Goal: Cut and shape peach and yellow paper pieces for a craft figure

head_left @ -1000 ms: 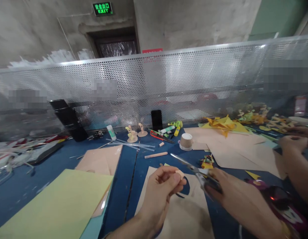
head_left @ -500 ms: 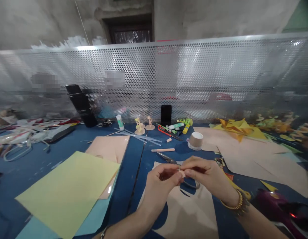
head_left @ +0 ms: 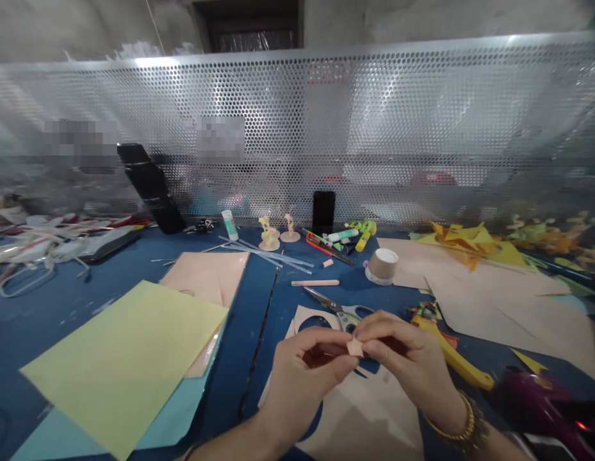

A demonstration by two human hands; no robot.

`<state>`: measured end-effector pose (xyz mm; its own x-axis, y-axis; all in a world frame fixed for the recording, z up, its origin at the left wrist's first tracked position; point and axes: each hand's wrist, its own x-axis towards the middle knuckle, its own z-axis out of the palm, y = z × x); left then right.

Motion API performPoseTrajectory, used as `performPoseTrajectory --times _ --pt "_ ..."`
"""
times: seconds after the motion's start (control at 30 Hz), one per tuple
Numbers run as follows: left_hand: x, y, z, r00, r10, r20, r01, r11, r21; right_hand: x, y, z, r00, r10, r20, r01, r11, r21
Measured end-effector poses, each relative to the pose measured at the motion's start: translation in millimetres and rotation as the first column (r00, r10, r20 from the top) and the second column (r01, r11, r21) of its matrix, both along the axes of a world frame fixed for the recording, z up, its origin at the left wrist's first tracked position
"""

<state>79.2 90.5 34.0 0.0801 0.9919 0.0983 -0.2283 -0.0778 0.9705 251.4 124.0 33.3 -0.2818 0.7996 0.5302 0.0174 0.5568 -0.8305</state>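
Note:
Between my fingertips is a small pink paper piece (head_left: 355, 347), looking folded or curled. My left hand (head_left: 309, 371) pinches its left side, and my right hand (head_left: 407, 358) pinches it from the right. Beneath my hands lies a pale pink sheet (head_left: 374, 416) with round shapes cut out of it. Just beyond the fingers rest scissors (head_left: 333, 306), blades pointing away to the left. A pink marker (head_left: 315, 283) lies past them, its cap (head_left: 328, 263) lying apart. An upturned paper cup (head_left: 382, 265) stands to the right.
Yellow, pink and blue sheets (head_left: 129, 358) are stacked at left. Small paper figures (head_left: 268, 234), a glue stick (head_left: 229, 225), clear sticks (head_left: 278, 256) and a phone (head_left: 323, 212) stand or lie near the perforated metal panel (head_left: 273, 128). At right are a yellow-handled tool (head_left: 463, 365) and a purple object (head_left: 537, 410).
My hands have shifted slightly down, and the pink piece shows more between the fingertips. More of the scissors is visible. The view has tilted downward a little.

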Motion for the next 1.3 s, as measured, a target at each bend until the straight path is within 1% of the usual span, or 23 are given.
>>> performPoseTrajectory --times 0.23,0.37,0.43,0.53,0.6,0.67,0.73,0.87,0.97,1.1,1.2,1.3 --pt "-1 -1 2.3 0.999 0.045 0.011 -0.046 0.999 0.011 -6 -6 -6.0 0.995 -0.093 0.034 0.089 0.992 0.091" --pt "0 -2 1.6 0.997 0.075 -0.019 -0.074 0.997 0.037 -7 -9 -5.6 0.992 -0.106 0.063 0.097 0.986 0.136" --pt "0 -2 1.8 0.997 0.070 -0.041 -0.068 0.997 0.043 -6 -8 -4.5 0.996 -0.071 0.060 0.064 0.992 0.111" --pt "0 -3 2.8 0.996 0.074 -0.052 -0.073 0.997 0.034 -2 -5 -2.7 0.999 0.006 0.033 -0.007 1.000 0.026" --pt "-1 -3 3.2 0.995 0.078 -0.055 -0.077 0.997 0.026 1 -2 -1.6 0.998 0.030 0.049 -0.030 1.000 -0.005" --pt "-1 -3 3.1 0.997 0.057 -0.059 -0.055 0.998 0.036 2 -1 -1.2 0.997 0.043 0.069 -0.042 0.999 -0.017" --pt "-2 -2 3.0 0.998 0.036 -0.050 -0.032 0.996 0.082 2 0 -1.8 0.997 0.062 0.045 -0.061 0.997 -0.041" --pt "-4 -2 3.6 0.998 0.031 -0.046 -0.022 0.983 0.181 0 0 -5.9 0.992 0.113 -0.062 -0.120 0.983 -0.138" --pt "-4 -1 4.2 0.999 0.024 -0.039 -0.017 0.986 0.166 -2 -1 -9.0 0.985 0.126 -0.118 -0.146 0.972 -0.182" --pt "-2 -1 5.6 0.997 0.031 0.065 -0.037 0.995 0.097 -4 -3 -11.5 0.978 0.134 -0.158 -0.163 0.969 -0.184" --pt "-3 -1 6.4 0.997 0.067 0.032 -0.072 0.985 0.156 -6 -5 -13.3 0.976 0.118 -0.183 -0.153 0.970 -0.189" --pt "-4 -2 5.9 0.994 0.101 -0.035 -0.090 0.966 0.244 -8 -8 -14.4 0.967 0.114 -0.227 -0.170 0.955 -0.245"
